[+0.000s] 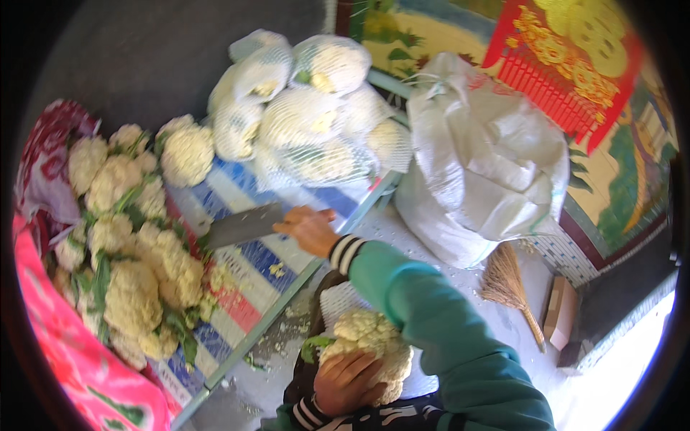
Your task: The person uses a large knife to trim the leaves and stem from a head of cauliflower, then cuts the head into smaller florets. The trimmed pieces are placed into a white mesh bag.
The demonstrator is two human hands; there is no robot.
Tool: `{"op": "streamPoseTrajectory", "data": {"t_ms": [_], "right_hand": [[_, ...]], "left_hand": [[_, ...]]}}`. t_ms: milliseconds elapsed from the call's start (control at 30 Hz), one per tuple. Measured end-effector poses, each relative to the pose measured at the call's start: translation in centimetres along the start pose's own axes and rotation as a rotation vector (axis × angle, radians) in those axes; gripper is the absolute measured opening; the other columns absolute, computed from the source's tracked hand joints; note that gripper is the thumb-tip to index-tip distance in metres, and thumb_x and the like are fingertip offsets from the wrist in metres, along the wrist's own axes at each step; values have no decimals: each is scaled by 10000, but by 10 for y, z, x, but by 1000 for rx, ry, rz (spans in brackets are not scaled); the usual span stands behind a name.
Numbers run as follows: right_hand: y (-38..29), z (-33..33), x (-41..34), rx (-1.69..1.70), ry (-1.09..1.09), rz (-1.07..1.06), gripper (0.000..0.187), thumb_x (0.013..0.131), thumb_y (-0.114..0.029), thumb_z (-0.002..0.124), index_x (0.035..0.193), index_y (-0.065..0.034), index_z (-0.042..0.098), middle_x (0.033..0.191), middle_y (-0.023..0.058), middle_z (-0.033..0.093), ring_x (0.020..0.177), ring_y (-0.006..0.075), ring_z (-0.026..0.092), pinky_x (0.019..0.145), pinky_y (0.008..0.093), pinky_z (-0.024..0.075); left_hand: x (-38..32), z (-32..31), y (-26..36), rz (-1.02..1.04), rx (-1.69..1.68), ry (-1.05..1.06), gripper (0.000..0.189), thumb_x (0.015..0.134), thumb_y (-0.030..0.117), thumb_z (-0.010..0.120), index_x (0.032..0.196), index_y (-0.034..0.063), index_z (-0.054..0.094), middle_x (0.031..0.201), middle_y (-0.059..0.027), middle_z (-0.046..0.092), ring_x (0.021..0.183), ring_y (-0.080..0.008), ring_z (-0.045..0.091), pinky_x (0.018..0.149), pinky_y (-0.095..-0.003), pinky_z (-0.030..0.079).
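Note:
My right hand (308, 230) reaches over the striped surface and is closed on the handle end of a cleaver (242, 225), whose broad grey blade points left, towards loose cauliflowers. On my lap, my left hand (347, 380) grips a large cauliflower head (372, 336) from its near side. A green leaf (317, 347) sticks out at its left. White netting (339, 301) lies just beyond this head. Loose cauliflowers (132, 296) with green leaves are heaped on the left part of the surface. Net-wrapped cauliflowers (302, 118) are piled at its far end.
A metal-edged table (259, 321) bears the striped cover and cauliflower crumbs. Pink patterned cloth (81, 355) borders its left side. A big white woven sack (485, 156) stands on the right, near a straw broom (506, 285) and a cardboard box (560, 312). Scraps litter the floor.

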State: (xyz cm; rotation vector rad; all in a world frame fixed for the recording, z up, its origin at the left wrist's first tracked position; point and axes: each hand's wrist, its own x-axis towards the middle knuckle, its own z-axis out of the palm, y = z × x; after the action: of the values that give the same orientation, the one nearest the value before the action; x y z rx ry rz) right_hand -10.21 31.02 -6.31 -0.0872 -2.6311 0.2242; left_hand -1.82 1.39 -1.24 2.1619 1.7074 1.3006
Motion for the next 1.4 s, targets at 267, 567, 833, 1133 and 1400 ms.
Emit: {"op": "streamPoseTrajectory", "data": {"t_ms": [267, 567, 833, 1133, 1400], "right_hand": [[3, 48, -15, -26, -76, 3, 319, 766, 23, 626, 1076, -41, 654, 940, 99, 609, 958, 276, 564, 861, 400, 474], [8, -18, -24, 78, -42, 7, 335, 776, 1, 629, 1107, -27, 674, 1013, 140, 661, 1003, 331, 628, 869, 416, 527], [130, -231, -102, -559, 329, 538, 78, 822, -113, 568, 822, -58, 624, 743, 171, 629, 690, 366, 639, 617, 466, 522], [188, -314, -269, -406, 148, 1020, 288, 905, -233, 496, 850, -8, 667, 890, 256, 675, 887, 432, 653, 831, 525, 506], [244, -298, -301, -101, 141, 1304, 428, 719, -58, 607, 1124, 79, 614, 1062, 322, 652, 1027, 462, 631, 913, 462, 506]], "left_hand": [[5, -2, -2, 30, -53, 120, 399, 734, 245, 762, 1054, 12, 709, 1121, -155, 685, 975, -349, 667, 810, -442, 524], [7, 1, 1, 116, -26, 99, 340, 727, 217, 754, 999, 17, 707, 1133, -187, 664, 989, -371, 653, 819, -473, 526], [12, 6, 8, 94, -35, 167, 292, 769, 215, 765, 967, 12, 696, 1045, -174, 682, 924, -364, 661, 790, -467, 528], [8, 15, 0, 151, 28, 118, 366, 780, 266, 767, 1048, 30, 685, 1070, -157, 680, 973, -356, 654, 847, -477, 523], [8, 20, 3, 62, 25, 86, 397, 771, 281, 774, 1078, 47, 682, 1097, -152, 673, 1019, -356, 636, 896, -497, 499]]}}
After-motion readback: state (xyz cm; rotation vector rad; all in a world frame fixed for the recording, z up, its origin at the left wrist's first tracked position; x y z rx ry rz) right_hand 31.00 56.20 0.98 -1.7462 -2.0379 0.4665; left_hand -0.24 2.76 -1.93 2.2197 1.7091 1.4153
